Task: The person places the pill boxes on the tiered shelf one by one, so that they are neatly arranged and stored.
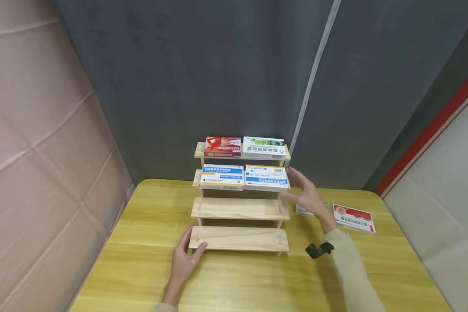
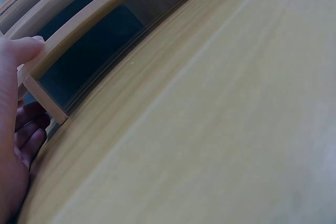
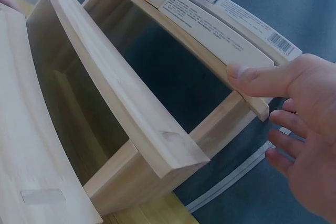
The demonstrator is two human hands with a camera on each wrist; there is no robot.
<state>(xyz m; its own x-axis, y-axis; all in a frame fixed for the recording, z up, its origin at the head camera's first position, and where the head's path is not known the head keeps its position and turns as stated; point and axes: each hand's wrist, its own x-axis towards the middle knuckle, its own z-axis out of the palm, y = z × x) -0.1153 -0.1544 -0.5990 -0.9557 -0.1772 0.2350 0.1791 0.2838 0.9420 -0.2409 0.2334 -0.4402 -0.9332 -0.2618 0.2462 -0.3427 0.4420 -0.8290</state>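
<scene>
A pale wooden rack (image 1: 239, 238) with stepped shelves stands on the table. At its lowest shelf's left end, my left hand (image 1: 183, 262) grips the board, thumb on top and fingers around the outer side. My right hand (image 1: 310, 197) is at the right end of the second shelf from the top, fingers loosely spread, its thumb tip (image 3: 239, 71) at the lower edge of a blue-and-white medicine box (image 1: 266, 178). Another blue-and-white medicine box (image 1: 221, 177) lies beside that one. On the top shelf lie a red medicine box (image 1: 222, 146) and a white-and-green one (image 1: 264, 148).
On the table right of the rack lies a red-and-white medicine box (image 1: 354, 219). A white-and-green box (image 1: 302, 211) next to it is partly hidden behind my right hand. A dark grey curtain (image 1: 203, 78) hangs close behind the rack.
</scene>
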